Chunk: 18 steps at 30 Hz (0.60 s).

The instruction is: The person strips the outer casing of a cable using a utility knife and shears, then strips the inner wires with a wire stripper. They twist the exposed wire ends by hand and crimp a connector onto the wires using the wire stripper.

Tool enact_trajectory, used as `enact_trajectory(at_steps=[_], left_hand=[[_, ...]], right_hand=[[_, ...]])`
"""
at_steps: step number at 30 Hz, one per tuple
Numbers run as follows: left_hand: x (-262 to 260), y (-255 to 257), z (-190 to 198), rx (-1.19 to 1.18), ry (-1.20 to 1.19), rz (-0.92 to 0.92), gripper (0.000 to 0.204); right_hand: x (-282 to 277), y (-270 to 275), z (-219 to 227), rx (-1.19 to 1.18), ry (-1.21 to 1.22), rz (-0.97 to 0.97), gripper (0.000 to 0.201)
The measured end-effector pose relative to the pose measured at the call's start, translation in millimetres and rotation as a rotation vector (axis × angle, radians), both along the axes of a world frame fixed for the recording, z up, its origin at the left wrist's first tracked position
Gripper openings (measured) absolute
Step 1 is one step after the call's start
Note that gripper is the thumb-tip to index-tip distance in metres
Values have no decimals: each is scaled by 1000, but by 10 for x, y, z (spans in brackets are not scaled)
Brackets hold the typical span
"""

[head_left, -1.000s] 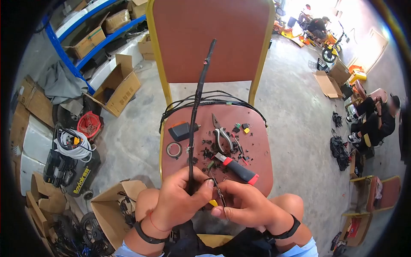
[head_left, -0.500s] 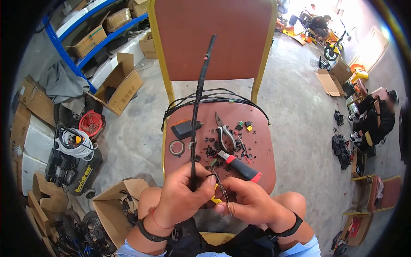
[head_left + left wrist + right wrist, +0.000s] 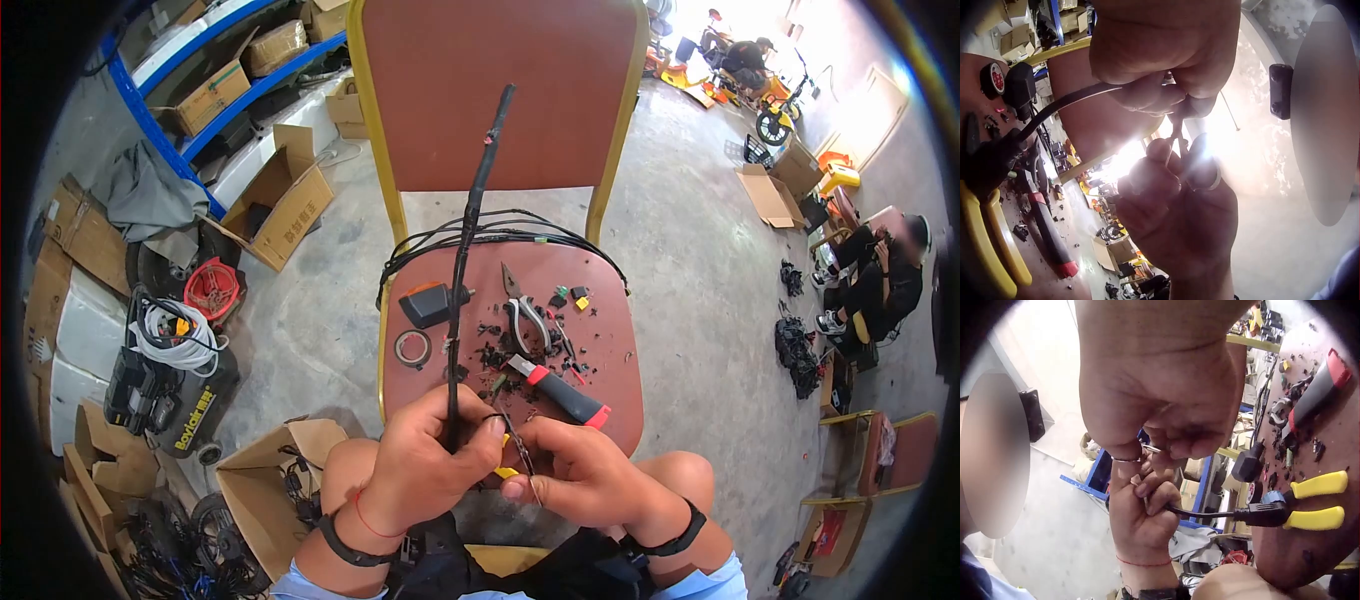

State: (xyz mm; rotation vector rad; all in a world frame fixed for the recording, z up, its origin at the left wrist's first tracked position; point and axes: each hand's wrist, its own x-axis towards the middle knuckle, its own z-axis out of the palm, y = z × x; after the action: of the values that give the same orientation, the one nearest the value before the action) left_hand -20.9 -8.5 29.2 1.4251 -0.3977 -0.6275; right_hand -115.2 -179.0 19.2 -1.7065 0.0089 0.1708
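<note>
Head view: the left hand (image 3: pixel 425 455) grips the black cable (image 3: pixel 462 255) slanting up over the chair seat (image 3: pixel 618 385), and the right hand (image 3: pixel 580 475) pinches thin wires (image 3: pixel 522 455); knife (image 3: pixel 570 395) and pliers (image 3: pixel 527 325) lie beyond. Left wrist: both hands' fingers meet close, yellow handles (image 3: pixel 984 247) off to one side. Right wrist: cable leaves the left's curled fingers.

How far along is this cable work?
Some cutting looks done: small black scraps lie on the red chair seat near the grey-handled metal pliers. Now the left hand holds a thick black cable, and it and the right hand pinch thin dark wires. Probably left: joining or taping; the round dark tape roll lies on the seat. The wires' finish is too small to judge.
</note>
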Motion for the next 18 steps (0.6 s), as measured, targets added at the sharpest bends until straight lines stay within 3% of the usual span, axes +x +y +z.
enact_trajectory(at_steps=[18], left_hand=[[-1, 14, -41, -7, -12, -5, 9]], right_hand=[[5, -3, -38, 79, 30, 22, 36]])
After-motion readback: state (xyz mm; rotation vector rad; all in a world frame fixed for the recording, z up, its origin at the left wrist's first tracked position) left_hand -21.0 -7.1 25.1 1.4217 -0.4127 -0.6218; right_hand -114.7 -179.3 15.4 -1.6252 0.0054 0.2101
